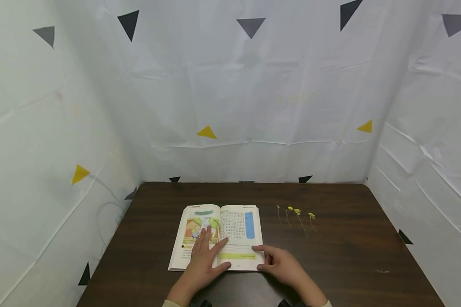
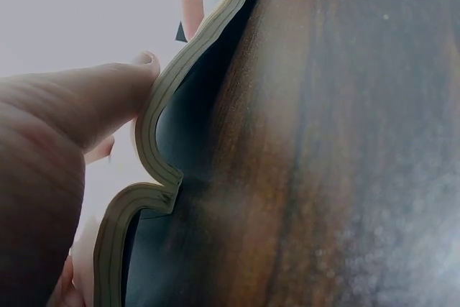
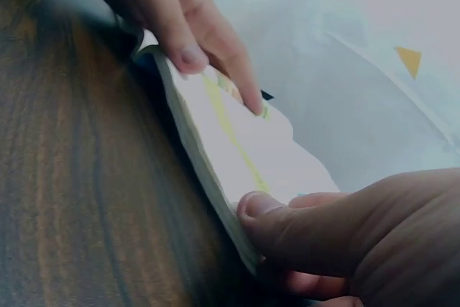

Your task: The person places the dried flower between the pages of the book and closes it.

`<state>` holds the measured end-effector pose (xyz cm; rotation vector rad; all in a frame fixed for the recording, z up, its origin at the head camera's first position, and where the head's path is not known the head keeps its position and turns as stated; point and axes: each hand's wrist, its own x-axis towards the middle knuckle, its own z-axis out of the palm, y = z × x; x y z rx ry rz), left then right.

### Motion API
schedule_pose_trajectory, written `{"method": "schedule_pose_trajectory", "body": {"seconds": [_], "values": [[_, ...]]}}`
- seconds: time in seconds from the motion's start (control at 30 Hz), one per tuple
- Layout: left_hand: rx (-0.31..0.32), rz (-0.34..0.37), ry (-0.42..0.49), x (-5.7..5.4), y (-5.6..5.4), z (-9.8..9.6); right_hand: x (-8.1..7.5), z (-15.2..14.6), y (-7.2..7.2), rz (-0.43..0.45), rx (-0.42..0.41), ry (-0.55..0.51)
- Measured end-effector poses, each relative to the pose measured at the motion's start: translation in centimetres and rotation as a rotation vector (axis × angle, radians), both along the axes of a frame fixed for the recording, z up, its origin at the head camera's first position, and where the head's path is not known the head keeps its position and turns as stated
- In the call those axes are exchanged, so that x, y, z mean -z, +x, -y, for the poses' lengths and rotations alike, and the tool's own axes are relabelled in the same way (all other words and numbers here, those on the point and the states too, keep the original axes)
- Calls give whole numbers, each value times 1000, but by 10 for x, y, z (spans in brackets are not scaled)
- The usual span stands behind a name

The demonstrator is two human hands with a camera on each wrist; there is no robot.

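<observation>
An open book (image 1: 236,264) lies on the dark wooden table, with a colour picture on its left page and text beside a blue block on the right one. My left hand (image 1: 203,260) rests across the book with fingers spread, its thumb on the right page near the bottom edge. At the book's lower right corner, my right hand (image 1: 280,263) holds the page edge; in the right wrist view its thumb (image 3: 269,210) lies on top while other fingers curl beside and below the edge. The left wrist view shows the book's wavy bottom edge (image 2: 147,124).
To the right of the book, several thin stalks with small yellow flowers (image 1: 297,212) lie on the table (image 1: 349,247). White sheeting (image 1: 253,102) with black, grey and yellow triangles hangs behind the table and along both sides.
</observation>
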<state>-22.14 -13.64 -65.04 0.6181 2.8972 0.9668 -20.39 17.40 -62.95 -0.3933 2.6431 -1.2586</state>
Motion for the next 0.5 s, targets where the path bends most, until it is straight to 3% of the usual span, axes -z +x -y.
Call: {"method": "schedule_pose_trajectory", "body": {"seconds": [0.3, 0.5], "values": [[8, -22, 20, -2, 2, 0, 3, 5, 2, -79, 48, 96], [13, -51, 27, -2, 2, 1, 7, 15, 5, -179, 159, 188]]}}
